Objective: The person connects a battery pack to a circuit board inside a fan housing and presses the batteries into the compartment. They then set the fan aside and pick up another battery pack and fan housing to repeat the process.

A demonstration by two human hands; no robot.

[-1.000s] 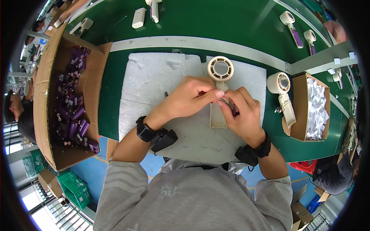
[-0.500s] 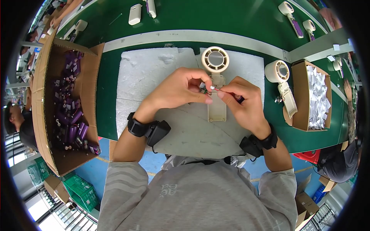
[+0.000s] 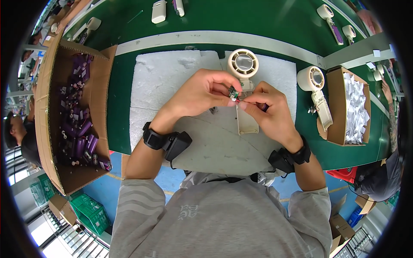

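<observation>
A cream handheld fan (image 3: 254,69) lies on the foam pad, its round head away from me and its handle shell (image 3: 248,122) open toward me. Over the handle, my left hand (image 3: 200,92) pinches a small green circuit board (image 3: 233,92) with a white connector at its lower edge. My right hand (image 3: 269,107) is closed close against it, thumb and forefinger pinching a thin red wire (image 3: 239,101) at the connector. Something dark purple, probably a battery, shows partly behind the right fingers. Whether the plug sits in the connector cannot be made out.
On the left stands a carton (image 3: 97,96) of purple batteries. To the right are another open fan (image 3: 310,79) and a box (image 3: 335,107) of folded white pieces. A white foam pad (image 3: 159,77) lies under the work. More fan parts lie beyond the metal rail (image 3: 172,41).
Both hands have drawn together at the connector. The circuit board is turned so more of its green face shows. The fan appears slightly farther right.
</observation>
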